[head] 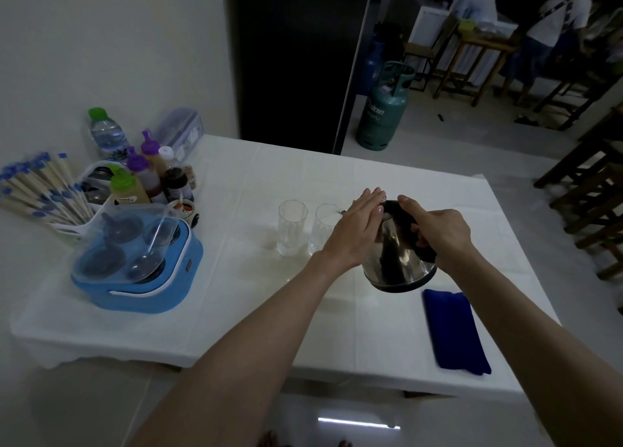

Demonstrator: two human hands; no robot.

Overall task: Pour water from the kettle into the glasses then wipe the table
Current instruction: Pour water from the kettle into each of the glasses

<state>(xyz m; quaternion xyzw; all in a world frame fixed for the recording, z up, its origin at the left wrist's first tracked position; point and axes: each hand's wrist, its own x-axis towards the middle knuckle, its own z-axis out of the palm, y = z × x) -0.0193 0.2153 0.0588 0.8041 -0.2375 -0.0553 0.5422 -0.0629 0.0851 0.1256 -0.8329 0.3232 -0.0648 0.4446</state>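
A steel kettle point(397, 258) with a black handle is lifted off the white table point(337, 311) and tilted left, its spout over the right glass point(322, 227). My right hand point(438, 231) grips the kettle's handle. My left hand point(357, 231) lies flat with its fingers extended against the kettle's lid and left side. A second empty glass point(291, 227) stands upright just left of the first. A folded blue cloth point(455, 332) lies on the table near the front right edge.
At the left stand a blue container with a clear lid point(135, 264), a white basket of sauce bottles point(148, 183), chopsticks point(40, 190) and a water bottle point(106, 133). A green gas cylinder point(384, 106) stands beyond the table. Wooden chairs point(590, 193) are at the right. People are standing far back.
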